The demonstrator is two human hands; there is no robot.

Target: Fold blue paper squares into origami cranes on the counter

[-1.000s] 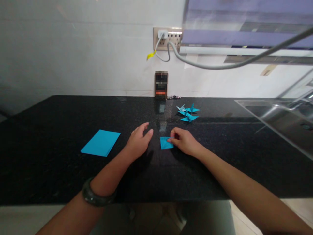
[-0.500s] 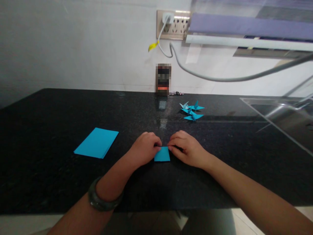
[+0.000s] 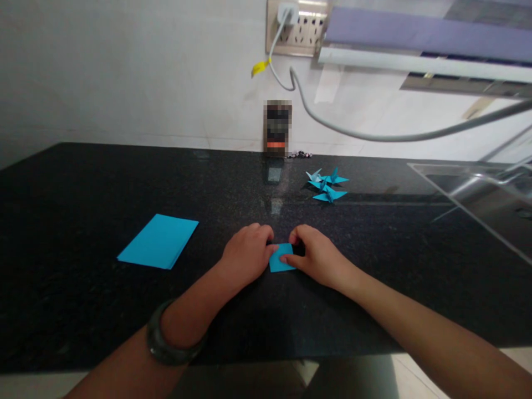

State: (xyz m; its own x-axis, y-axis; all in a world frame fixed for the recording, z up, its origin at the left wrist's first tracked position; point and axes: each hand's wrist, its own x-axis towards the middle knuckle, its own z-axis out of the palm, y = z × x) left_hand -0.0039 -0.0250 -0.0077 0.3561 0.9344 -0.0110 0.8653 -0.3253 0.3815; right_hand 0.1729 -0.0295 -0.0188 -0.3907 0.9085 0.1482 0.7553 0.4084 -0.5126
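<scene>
A small folded piece of blue paper (image 3: 281, 259) lies on the black stone counter (image 3: 83, 183) between my hands. My left hand (image 3: 247, 254) has its fingers curled and pinches the paper's left edge. My right hand (image 3: 316, 256) is also closed, with thumb and fingertips pressing on the paper's right side. Part of the paper is hidden under the fingers. A dark bangle (image 3: 168, 343) sits on my left wrist.
A stack of blue paper sheets (image 3: 159, 240) lies to the left. Several folded blue paper cranes (image 3: 326, 185) sit farther back on the right. A blurred small device (image 3: 277, 128) leans on the wall under a socket strip (image 3: 296, 29); a sink (image 3: 482, 194) is at the right.
My left hand came over from beside the paper and closed on its left edge. The paper was drawn a little nearer to me and my right hand's fingers shifted on it.
</scene>
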